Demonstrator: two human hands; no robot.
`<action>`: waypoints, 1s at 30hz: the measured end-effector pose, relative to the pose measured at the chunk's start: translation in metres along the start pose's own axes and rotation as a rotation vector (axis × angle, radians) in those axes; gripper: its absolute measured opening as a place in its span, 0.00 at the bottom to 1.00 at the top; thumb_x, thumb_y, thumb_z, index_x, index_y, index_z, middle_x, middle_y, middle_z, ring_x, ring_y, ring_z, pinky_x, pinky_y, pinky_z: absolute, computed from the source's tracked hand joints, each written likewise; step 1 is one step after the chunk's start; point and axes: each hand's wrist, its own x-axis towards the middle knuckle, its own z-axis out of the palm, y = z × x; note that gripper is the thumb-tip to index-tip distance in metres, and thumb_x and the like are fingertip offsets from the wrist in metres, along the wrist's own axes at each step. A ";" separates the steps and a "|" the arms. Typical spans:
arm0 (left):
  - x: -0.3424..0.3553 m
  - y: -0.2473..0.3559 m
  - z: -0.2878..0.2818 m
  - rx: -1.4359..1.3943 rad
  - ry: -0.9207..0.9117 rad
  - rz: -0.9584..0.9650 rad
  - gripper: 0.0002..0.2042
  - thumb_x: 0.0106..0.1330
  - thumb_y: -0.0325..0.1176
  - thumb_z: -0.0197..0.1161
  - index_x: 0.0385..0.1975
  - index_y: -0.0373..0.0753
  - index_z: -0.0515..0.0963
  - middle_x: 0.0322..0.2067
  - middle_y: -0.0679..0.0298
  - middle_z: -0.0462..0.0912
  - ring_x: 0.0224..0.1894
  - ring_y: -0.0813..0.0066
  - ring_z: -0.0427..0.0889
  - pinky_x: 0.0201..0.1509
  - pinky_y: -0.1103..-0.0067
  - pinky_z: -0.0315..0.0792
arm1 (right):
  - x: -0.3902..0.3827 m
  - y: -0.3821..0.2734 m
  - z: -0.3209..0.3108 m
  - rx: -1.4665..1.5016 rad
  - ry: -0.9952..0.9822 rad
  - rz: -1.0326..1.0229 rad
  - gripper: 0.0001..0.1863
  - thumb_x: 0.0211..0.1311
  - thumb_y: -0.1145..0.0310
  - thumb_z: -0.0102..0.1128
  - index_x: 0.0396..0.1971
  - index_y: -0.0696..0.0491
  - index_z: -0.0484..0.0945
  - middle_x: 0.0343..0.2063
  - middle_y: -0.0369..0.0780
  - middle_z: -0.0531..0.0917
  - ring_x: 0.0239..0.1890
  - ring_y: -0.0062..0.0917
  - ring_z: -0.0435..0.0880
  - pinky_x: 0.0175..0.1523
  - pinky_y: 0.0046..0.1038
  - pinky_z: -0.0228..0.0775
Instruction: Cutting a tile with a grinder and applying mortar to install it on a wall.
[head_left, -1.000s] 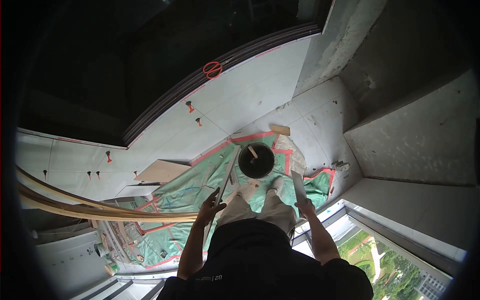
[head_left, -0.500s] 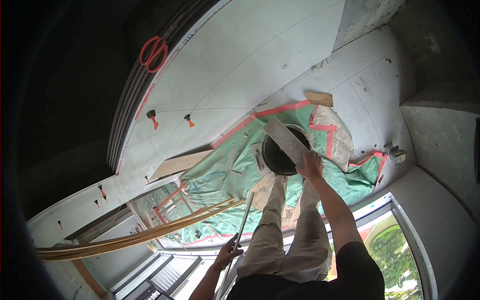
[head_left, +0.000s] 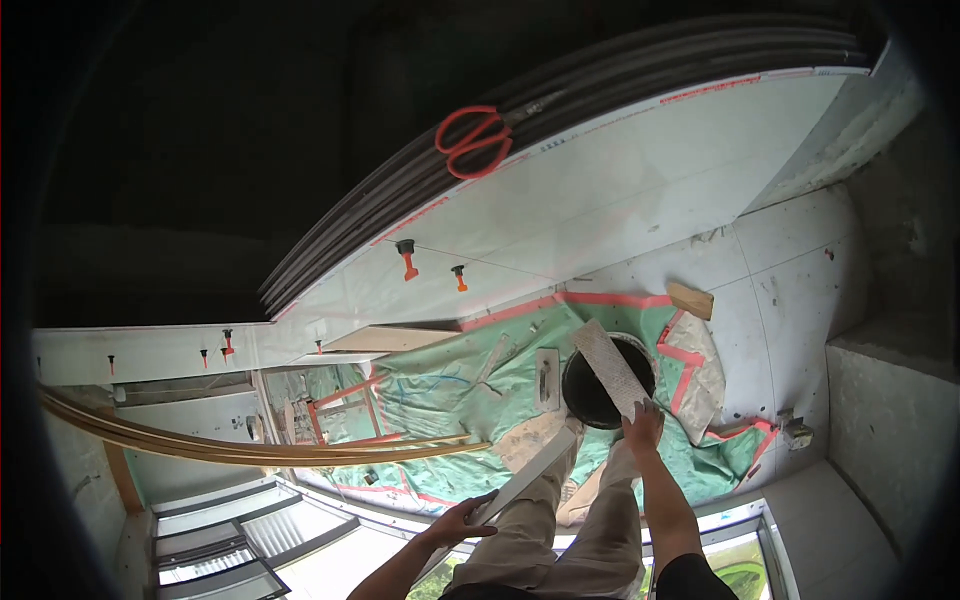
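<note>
My right hand point(head_left: 642, 425) grips the near end of a flat grey, speckled strip point(head_left: 600, 362), which lies at a slant over the black bucket point(head_left: 632, 380) on the green sheet point(head_left: 470, 360). My left hand point(head_left: 472, 515), low and left of it, has its fingers on a long pale straight bar point(head_left: 525, 472) that points up toward the bucket. A flat trowel-like tool point(head_left: 547, 372) lies just left of the bucket. The bucket's inside is dark and partly hidden by the strip. My legs are below, between the two hands.
Red scissors point(head_left: 472, 140) rest on a dark ledge above white tiles with orange clips point(head_left: 408, 258). Long wooden strips point(head_left: 260, 445) reach in from the left. A cardboard piece point(head_left: 690, 300) lies above right of the bucket. A window point(head_left: 300, 545) runs along the lower edge.
The strip in my right hand has swung up from beside my leg onto the bucket. The bar in my left hand has tilted toward the bucket. The whole view has shifted as my head moved.
</note>
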 end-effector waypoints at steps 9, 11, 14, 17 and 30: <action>-0.089 0.050 -0.006 0.108 0.208 0.384 0.54 0.55 0.59 0.88 0.83 0.51 0.70 0.75 0.44 0.76 0.77 0.49 0.75 0.83 0.61 0.67 | -0.016 -0.143 -0.294 0.422 0.383 -0.282 0.15 0.74 0.57 0.70 0.43 0.54 0.93 0.39 0.49 0.94 0.40 0.45 0.94 0.47 0.41 0.85; -0.098 0.068 -0.009 0.173 0.258 0.405 0.56 0.53 0.59 0.89 0.84 0.53 0.70 0.70 0.41 0.79 0.75 0.45 0.77 0.81 0.59 0.70 | 0.011 -0.204 -0.390 0.478 0.492 -0.443 0.14 0.75 0.60 0.72 0.43 0.57 0.92 0.37 0.48 0.94 0.38 0.41 0.96 0.45 0.36 0.86; -0.095 0.078 -0.026 0.116 0.308 0.564 0.55 0.54 0.58 0.89 0.84 0.54 0.69 0.67 0.42 0.80 0.72 0.44 0.80 0.78 0.58 0.72 | 0.055 -0.289 -0.491 0.790 0.396 -0.527 0.10 0.76 0.65 0.73 0.46 0.56 0.92 0.30 0.39 0.92 0.28 0.20 0.90 0.35 0.27 0.82; -0.082 0.096 -0.052 0.104 0.285 0.578 0.56 0.54 0.55 0.90 0.85 0.53 0.68 0.67 0.43 0.80 0.71 0.46 0.81 0.78 0.59 0.72 | 0.103 -0.346 -0.538 0.848 0.370 -0.379 0.12 0.76 0.61 0.73 0.46 0.55 0.91 0.28 0.37 0.91 0.23 0.21 0.89 0.28 0.25 0.80; -0.013 0.095 -0.178 -0.044 0.205 0.645 0.59 0.48 0.43 0.94 0.84 0.45 0.67 0.65 0.47 0.81 0.68 0.50 0.82 0.74 0.60 0.76 | 0.152 -0.448 -0.534 0.969 0.499 0.094 0.10 0.72 0.65 0.75 0.38 0.56 0.88 0.25 0.39 0.90 0.20 0.25 0.90 0.20 0.28 0.79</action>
